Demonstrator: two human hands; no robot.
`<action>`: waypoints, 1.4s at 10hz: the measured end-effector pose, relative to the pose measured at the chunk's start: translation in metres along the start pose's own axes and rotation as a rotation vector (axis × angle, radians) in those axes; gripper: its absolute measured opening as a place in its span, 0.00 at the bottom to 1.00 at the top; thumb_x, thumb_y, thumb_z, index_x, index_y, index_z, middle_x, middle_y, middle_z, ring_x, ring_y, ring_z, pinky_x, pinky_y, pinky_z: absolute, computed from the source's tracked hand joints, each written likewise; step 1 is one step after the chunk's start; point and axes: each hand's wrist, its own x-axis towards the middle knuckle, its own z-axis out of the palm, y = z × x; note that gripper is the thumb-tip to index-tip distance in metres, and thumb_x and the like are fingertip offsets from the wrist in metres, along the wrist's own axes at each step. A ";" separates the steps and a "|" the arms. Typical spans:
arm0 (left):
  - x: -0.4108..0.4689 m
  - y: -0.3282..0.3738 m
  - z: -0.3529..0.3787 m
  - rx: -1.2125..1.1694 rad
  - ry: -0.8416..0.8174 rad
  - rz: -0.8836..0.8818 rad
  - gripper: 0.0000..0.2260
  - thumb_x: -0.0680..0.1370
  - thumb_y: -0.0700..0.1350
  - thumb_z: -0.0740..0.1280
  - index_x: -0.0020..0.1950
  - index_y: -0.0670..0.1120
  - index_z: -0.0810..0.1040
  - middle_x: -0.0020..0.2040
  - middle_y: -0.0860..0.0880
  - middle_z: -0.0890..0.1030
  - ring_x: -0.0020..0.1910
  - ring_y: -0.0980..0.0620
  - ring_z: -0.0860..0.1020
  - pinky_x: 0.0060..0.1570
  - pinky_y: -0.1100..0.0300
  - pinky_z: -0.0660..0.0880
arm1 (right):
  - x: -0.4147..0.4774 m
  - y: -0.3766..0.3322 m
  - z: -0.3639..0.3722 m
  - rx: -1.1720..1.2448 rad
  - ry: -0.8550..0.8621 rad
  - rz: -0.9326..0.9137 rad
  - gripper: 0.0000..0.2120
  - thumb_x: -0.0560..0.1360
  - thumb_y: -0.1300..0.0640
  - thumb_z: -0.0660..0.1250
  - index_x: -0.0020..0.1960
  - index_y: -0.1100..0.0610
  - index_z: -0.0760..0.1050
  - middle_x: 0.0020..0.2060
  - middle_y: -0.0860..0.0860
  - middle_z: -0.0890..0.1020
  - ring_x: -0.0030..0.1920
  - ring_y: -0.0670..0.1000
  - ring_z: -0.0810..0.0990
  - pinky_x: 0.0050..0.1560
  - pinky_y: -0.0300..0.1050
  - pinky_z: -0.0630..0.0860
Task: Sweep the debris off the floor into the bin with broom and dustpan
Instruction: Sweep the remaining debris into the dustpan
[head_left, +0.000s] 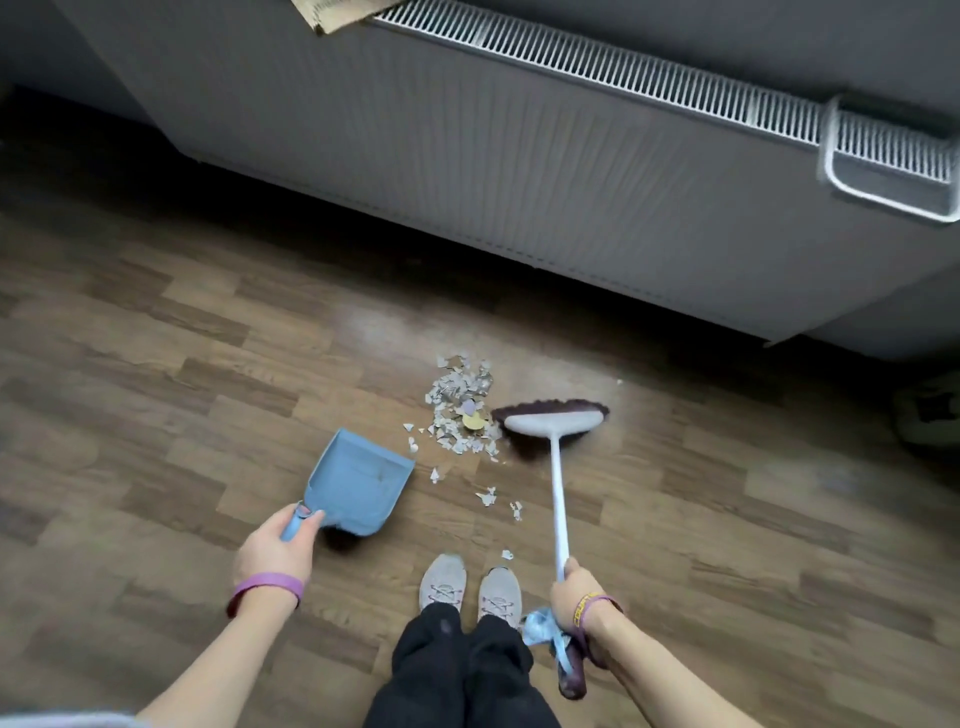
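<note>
Grey shoes (470, 587) stand on the wood-pattern floor (156, 364) between the two hands. The left hand (278, 545) curls round the handle of the blue dustpan (358, 480), whose open mouth faces the debris. The right hand (576, 592) grips the white shaft of the broom (557, 493); its dark bristles touch the right edge of the debris (460, 410), a pile of pale shreds with stray bits trailing toward the shoes. Beyond it stands a radiator (571, 171)

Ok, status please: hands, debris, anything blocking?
Left hand grips dustpan. Right hand grips broom. Debris pile on floor between them. Stray scraps near shoes; nothing blocks.
</note>
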 end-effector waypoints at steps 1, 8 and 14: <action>0.006 0.007 0.000 0.001 0.001 0.022 0.12 0.74 0.52 0.68 0.54 0.48 0.82 0.52 0.42 0.83 0.49 0.39 0.78 0.49 0.54 0.71 | -0.023 0.002 -0.017 0.209 -0.267 0.180 0.08 0.74 0.61 0.52 0.43 0.54 0.69 0.41 0.55 0.79 0.40 0.56 0.76 0.44 0.45 0.77; 0.033 -0.025 -0.011 -0.031 -0.117 0.007 0.07 0.71 0.55 0.69 0.48 0.58 0.81 0.43 0.52 0.82 0.45 0.46 0.78 0.46 0.55 0.74 | 0.109 -0.134 -0.012 -0.162 -0.336 -0.163 0.20 0.76 0.58 0.53 0.66 0.47 0.69 0.55 0.56 0.79 0.48 0.56 0.76 0.47 0.45 0.72; 0.018 0.016 -0.012 0.131 -0.104 -0.023 0.16 0.75 0.55 0.67 0.59 0.49 0.79 0.56 0.40 0.81 0.54 0.38 0.77 0.55 0.51 0.74 | -0.044 0.087 -0.026 -0.337 -0.287 0.060 0.27 0.74 0.53 0.51 0.71 0.38 0.60 0.56 0.51 0.80 0.55 0.54 0.80 0.47 0.41 0.72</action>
